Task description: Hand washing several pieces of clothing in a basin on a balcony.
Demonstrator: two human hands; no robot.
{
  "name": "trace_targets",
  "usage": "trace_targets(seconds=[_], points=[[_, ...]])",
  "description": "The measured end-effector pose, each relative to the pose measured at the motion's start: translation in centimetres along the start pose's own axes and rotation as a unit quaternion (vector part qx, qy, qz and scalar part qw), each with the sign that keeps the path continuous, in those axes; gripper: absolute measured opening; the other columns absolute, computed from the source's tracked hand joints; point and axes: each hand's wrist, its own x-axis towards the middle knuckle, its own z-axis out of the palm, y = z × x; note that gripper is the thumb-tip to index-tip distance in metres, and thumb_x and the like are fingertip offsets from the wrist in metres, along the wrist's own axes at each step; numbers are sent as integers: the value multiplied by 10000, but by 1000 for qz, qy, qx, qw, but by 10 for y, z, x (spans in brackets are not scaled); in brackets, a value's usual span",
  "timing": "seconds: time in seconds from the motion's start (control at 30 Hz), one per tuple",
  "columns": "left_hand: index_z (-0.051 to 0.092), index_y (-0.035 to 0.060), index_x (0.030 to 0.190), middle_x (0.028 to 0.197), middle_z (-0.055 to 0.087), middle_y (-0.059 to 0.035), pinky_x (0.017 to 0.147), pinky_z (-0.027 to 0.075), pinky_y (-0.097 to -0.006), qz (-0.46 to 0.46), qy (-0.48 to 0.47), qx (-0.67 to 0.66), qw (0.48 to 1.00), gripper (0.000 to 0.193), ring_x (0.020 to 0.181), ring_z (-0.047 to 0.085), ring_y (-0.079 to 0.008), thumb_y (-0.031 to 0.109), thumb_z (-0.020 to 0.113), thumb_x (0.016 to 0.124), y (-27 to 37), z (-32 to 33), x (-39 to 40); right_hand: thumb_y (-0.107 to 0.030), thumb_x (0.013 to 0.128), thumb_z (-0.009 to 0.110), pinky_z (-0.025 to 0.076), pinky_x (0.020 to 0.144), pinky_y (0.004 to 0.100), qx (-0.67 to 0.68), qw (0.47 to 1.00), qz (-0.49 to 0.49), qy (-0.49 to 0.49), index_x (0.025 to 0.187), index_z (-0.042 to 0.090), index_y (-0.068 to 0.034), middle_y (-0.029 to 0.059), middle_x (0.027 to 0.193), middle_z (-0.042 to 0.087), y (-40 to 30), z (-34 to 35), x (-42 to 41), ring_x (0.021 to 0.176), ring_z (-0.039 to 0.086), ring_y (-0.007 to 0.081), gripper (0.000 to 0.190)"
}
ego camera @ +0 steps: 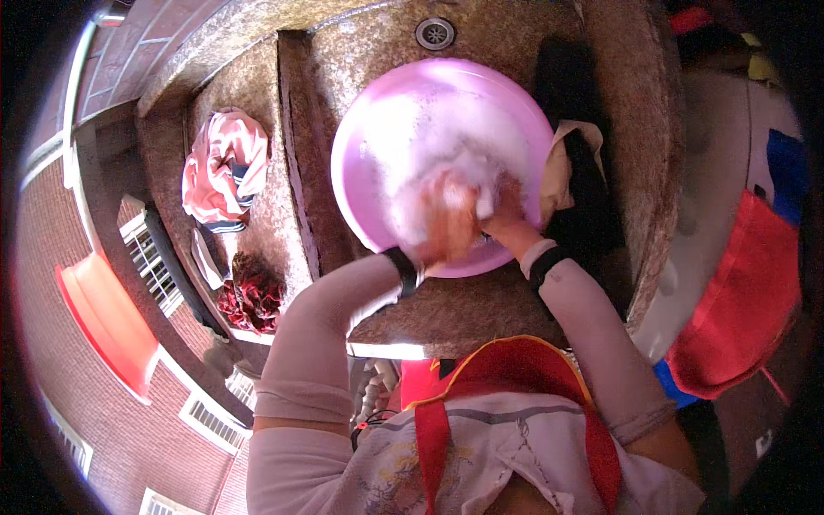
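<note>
A round pink plastic basin (360, 212) sits in a stone sink, holding water topped with white suds (444, 129). Both of my hands are down in the foam near the basin's front side. My left hand (450, 215) is blurred and partly covered by suds. Beside it, close to touching, my right hand (505, 203) is bent inward, with its fingers mostly hidden by foam. A whitish lump shows between the hands; whether it is cloth or foam cannot be told. A beige cloth (559, 174) lies against the basin's right side.
A metal drain (435, 33) lies beyond the basin. Left of the sink's stone divider (299, 154) are a pink-and-white garment (225, 167) with dark striped trim and a dark red cloth (252, 299). Dark cloth (582, 212) lies at the right, and a red cloth (734, 302) farther right.
</note>
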Motion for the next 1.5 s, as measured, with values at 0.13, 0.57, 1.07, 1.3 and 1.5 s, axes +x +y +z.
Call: trace_targets(seconds=[0.13,0.57,1.07,1.3,1.5], points=[[414,50,1114,1046,492,-194,846,258,-574,-31,-44,-27,998,420,1000,444,-362,276,483,767,-37,18,72,-374,599,690,291,912,457,-27,992,56,-112,1221,331,12,196,1246,368,-33,-25,24,1161,325,353,815],[474,115,1064,1102,428,-123,915,196,-484,88,-43,-171,980,392,1082,351,-267,251,595,716,-9,-25,-16,-291,530,740,321,907,426,65,994,12,-89,1239,321,-30,204,1200,381,-6,-13,12,1112,379,348,864],[539,85,1026,928,579,-135,770,418,-365,-55,-161,-263,950,371,917,537,-287,357,515,775,-78,7,111,-511,515,707,143,989,499,-25,992,36,-119,1314,122,-11,198,1335,223,-44,-38,18,1239,202,332,1109],[392,226,1211,1253,357,-105,980,107,-554,25,-132,-12,991,560,1209,220,-319,419,566,715,-12,-22,-13,-455,520,705,197,951,495,-112,988,-75,78,1271,248,-2,194,1267,314,6,25,-1,1154,298,371,989],[465,128,1089,1043,467,-113,870,264,-498,30,17,57,998,413,1021,385,-278,362,524,754,-58,41,61,-382,598,678,143,1002,459,56,960,111,-249,1282,257,-27,207,1298,286,-38,-31,24,1213,249,339,878]])
